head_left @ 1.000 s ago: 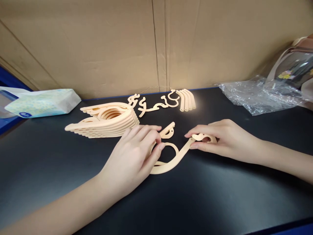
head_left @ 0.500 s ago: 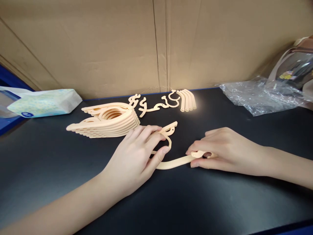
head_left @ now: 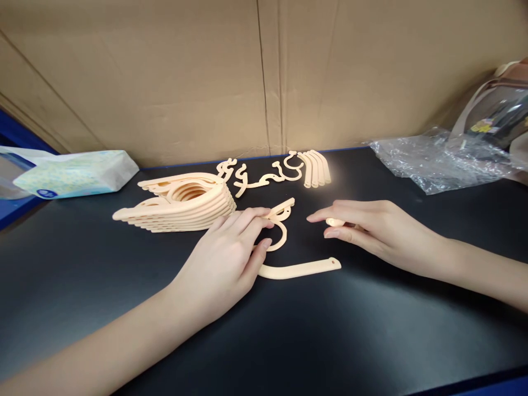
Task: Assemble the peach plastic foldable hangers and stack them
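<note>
My left hand (head_left: 231, 258) is closed on a cream plastic hanger (head_left: 301, 269) that lies on the black table. One long arm of it, with a hole at its end, points right; a round loop and a shorter arm (head_left: 284, 208) show past my fingers. To the right and apart from it, my right hand (head_left: 375, 234) hovers above the table. Between its thumb and fingers is a small cream plastic piece (head_left: 335, 222), mostly hidden by the hand. A neat stack of similar hangers (head_left: 185, 209) sits just behind my left hand.
Loose cream hook pieces (head_left: 289, 173) and several curved strips (head_left: 317, 169) lie at the back of the table, before a cardboard wall (head_left: 185, 71). A tissue pack (head_left: 78, 173) is at the left. Crumpled clear plastic (head_left: 437, 162) and a transparent bag (head_left: 495, 110) lie at the right.
My right hand has lifted off the long hanger arm and moved slightly up and right with the small piece, uncovering the arm's holed end. The hanger and left hand have shifted slightly.
</note>
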